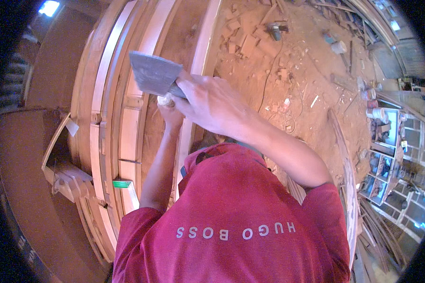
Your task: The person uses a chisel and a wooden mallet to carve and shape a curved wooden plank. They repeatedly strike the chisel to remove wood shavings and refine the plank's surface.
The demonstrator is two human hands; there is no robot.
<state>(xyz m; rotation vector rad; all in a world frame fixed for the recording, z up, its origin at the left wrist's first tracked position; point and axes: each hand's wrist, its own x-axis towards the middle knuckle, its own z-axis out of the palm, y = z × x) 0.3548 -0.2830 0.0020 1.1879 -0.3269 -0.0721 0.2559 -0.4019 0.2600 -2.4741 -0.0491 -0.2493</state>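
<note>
Right hand (211,101) clenched scraper (155,74) over timber frames (129,128); left hand (172,116), below, curled at pale lump (165,100), hold unclear. Crosspieces (133,102) sat in place; from where I stood, couldn't tell finished faces from unfinished. Beyond, offcuts (257,47) littered dirt floor (316,78).

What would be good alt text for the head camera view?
A person in a red shirt holds a wide-bladed scraper in the right hand over long wooden boards, the left hand close to it by a small pale thing too unclear to name. To the right, wood scraps litter a brown floor.
</note>
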